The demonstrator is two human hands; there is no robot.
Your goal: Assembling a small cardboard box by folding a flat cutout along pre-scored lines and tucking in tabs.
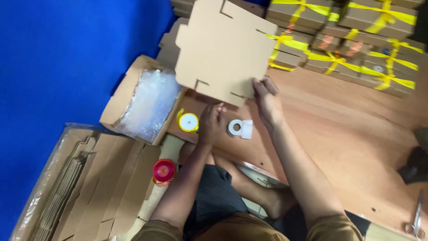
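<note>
- Die-cut cardboard box blank [221, 47]: a flat, unfolded sheet with slots cut into its edges, held up off the wooden floor [347, 129] and tilted away from the person, at the upper centre of the view.
- Right hand [267, 100]: fingers closed on the blank's lower right edge, thumb and fingertips pinching the sheet.
- Left hand [212, 121]: curled at the blank's lower edge, near a slotted corner; whether it truly grips the sheet or only touches it from below cannot be told.
- White tape roll [236, 127]: lies on the floor between the two wrists, with a loose end to its right.
- Yellow ribbon spool [188, 122]: rests just left of the left hand.
- Red ribbon spool [164, 171]: sits lower, beside the person's left forearm.
- Open carton of clear plastic bags [141, 101]: stands left of the blank.
- Stack of flat box blanks [84, 187]: lies at lower left in a plastic wrap.
- Finished boxes tied with yellow ribbon [356, 40]: are piled at upper right, well apart from the hands.
- Scissors [417, 221]: lie at the lower right edge.
- Risk, as a judgement: held by one edge only, the broad sheet may sag, crease off its score lines, or slip; a swing could knock the nearby spools or the tape roll.
</note>
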